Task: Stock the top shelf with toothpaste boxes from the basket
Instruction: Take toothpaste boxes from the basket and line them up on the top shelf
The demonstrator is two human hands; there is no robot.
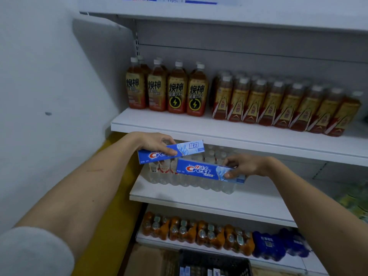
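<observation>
Two blue toothpaste boxes are in hand, both held flat and roughly level in front of the shelving. The upper box (173, 151) is gripped by the left hand (157, 143): thumb laid across its printed face, fingers curled behind, hold near the box's left half. The lower box (207, 170) sits just below and to the right of the first, apart from it; the right hand (244, 166) pinches its right end, thumb on the front, fingers wrapped over the top edge. Both boxes hang level with the shelf of clear water bottles (179, 176). The black basket (215, 261) stands on the floor at the bottom edge, with more boxes visible inside. The top shelf (219, 14) runs overhead; blue packs show on it, blurred. Between them, a shelf of brown drink bottles (177, 88). Lowest shelf: orange bottle packs (199, 234).
</observation>
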